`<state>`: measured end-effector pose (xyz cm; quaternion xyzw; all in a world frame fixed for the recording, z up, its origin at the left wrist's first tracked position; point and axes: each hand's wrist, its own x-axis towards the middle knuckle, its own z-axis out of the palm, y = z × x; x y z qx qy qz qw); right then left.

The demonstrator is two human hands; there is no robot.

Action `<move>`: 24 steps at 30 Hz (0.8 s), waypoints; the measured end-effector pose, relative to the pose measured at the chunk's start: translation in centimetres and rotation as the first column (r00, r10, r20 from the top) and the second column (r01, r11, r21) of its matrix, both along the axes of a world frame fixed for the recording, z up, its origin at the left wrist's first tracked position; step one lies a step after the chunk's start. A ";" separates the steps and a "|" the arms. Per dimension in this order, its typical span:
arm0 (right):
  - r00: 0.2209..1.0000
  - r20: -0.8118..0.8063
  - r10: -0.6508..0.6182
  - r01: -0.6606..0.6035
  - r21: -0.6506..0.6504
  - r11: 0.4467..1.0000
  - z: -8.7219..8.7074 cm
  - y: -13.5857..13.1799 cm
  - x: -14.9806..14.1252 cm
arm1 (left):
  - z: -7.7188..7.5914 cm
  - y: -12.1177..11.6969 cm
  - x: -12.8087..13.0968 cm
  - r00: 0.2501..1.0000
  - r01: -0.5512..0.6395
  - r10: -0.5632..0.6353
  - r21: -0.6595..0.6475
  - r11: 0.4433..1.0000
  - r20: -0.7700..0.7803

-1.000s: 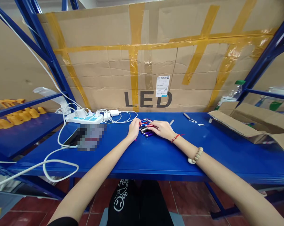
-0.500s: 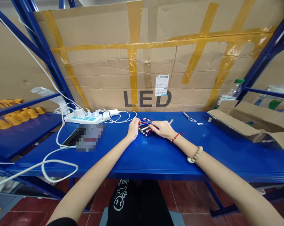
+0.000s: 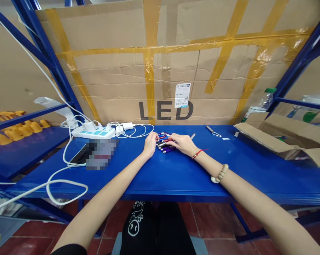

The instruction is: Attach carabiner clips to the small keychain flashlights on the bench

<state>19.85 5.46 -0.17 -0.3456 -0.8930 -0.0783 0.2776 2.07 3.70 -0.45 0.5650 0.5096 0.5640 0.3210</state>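
Observation:
A small heap of short red, blue and purple metal tubes [image 3: 164,142], like little torches, lies on the blue table [image 3: 176,173] near its back edge. My left hand [image 3: 150,143] is cupped against the heap's left ends, fingers curled. My right hand [image 3: 181,143] rests on the heap's right side, fingers bent over the tubes. Both hands press the heap together between them. A red string and a bead bracelet [image 3: 220,174] are on my right forearm.
A white power strip [image 3: 93,132] with chargers and looping white cables sits at the back left, a phone [image 3: 80,156] beside it. An open cardboard box [image 3: 284,138] lies at the right. A taped cardboard sheet marked LED [image 3: 176,63] backs the table. Yellow parts [image 3: 13,129] fill the left shelf.
Both hands have stayed on the heap of tubes, with only slight shifts of the fingers. The view has drifted a little.

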 end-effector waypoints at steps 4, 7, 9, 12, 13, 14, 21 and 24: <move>1.000 0.011 -0.022 0.022 0.018 1.000 0.0 0.0 0.0 | -0.1 0.1 0.0 1.000 -0.001 0.001 -0.010 1.000 0.003; 1.000 0.017 -0.022 0.022 0.032 0.999 0.0 -0.1 0.0 | -0.1 0.1 0.0 1.000 0.001 -0.001 -0.011 1.000 0.001; 0.999 0.025 -0.031 0.030 0.040 0.999 0.0 -0.1 -0.1 | -0.1 0.1 0.0 1.000 0.001 -0.001 -0.007 1.000 -0.002; 0.998 0.031 -0.053 0.051 0.044 0.998 -0.1 0.0 0.0 | -0.1 0.1 0.0 1.000 -0.001 0.001 0.000 1.000 -0.006; 0.998 0.029 -0.057 0.055 0.044 0.997 -0.2 0.1 0.0 | -0.1 0.1 0.0 1.000 -0.001 0.001 0.003 1.000 -0.006; 0.998 0.027 -0.059 0.057 0.043 0.997 -0.2 0.1 0.0 | -0.1 0.0 0.0 1.000 -0.001 0.001 0.005 1.000 -0.007; 0.998 0.014 -0.061 0.061 0.026 0.998 -0.1 0.0 -0.1 | 0.1 -0.1 0.1 1.000 -0.001 0.001 0.006 1.000 0.000; 1.000 0.000 -0.032 0.032 0.028 0.999 0.1 -0.3 -0.1 | 0.1 -0.2 0.1 1.000 -0.004 0.004 0.000 1.000 0.000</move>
